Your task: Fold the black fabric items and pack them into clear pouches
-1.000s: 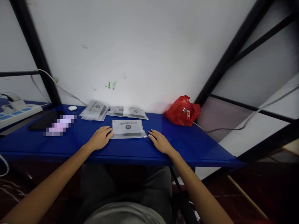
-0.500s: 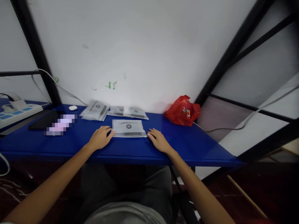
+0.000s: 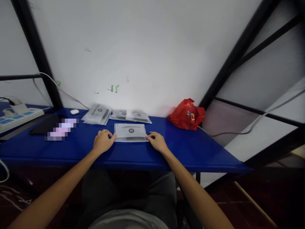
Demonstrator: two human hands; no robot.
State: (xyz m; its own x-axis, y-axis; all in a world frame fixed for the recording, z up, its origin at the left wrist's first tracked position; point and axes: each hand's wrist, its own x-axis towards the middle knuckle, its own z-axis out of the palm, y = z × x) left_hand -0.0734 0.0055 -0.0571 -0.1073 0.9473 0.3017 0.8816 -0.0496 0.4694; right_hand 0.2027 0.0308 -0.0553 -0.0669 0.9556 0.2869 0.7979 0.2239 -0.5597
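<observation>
A frosted plastic zip bag (image 3: 130, 129) with dark lettering and a round logo lies flat on the blue table in front of me. My left hand (image 3: 103, 140) is at its left edge, thumb against the corner and fingers curled in. At the opposite edge, the thumb and forefinger of my right hand (image 3: 157, 141) pinch the bag's lower right corner. A darker strip runs along the near side of the bag. Behind it lie more frosted bags: a stack (image 3: 97, 114) to the left and a flatter pair (image 3: 137, 115) against the wall.
A red plastic bag (image 3: 187, 114) sits at the right back. On the left are a white earbud case (image 3: 74, 111), a black tablet-like slab (image 3: 44, 124), a blurred-out phone-shaped thing (image 3: 62, 129) and a power strip (image 3: 21, 117). The table's front edge (image 3: 143, 163) is close to my lap.
My right hand has moved left onto the bag's right corner, its fingers curling in. My left hand's fingers have bent more at the left edge. The bag has hardly moved.
</observation>
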